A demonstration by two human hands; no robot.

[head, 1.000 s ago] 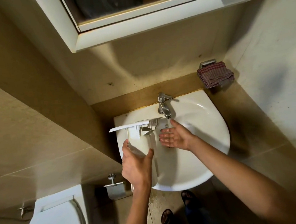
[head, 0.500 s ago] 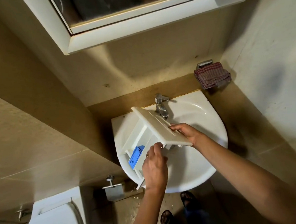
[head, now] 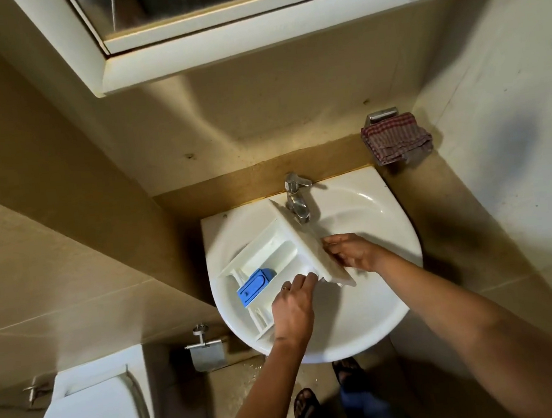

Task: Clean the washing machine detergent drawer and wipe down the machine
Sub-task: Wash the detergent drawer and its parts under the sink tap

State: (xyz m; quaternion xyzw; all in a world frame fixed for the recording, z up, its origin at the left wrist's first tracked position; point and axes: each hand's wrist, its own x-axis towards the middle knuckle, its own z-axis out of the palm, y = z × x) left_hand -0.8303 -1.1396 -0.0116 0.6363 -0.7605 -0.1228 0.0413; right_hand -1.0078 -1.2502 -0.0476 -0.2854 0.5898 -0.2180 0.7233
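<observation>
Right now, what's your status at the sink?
Left hand grips detergent drawer; right hand holds its front panel. Drawer tilted over washbasin, panel near tap. Nothing blocking.

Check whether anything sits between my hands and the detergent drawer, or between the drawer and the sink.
Nothing visible does. The left hand and right hand both already hold the detergent drawer, which lies over the sink with no object between them. The faucet stands just past its front end.

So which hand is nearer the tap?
The right hand, holding the front panel below the tap; the left hand grips the drawer lower down.
</observation>
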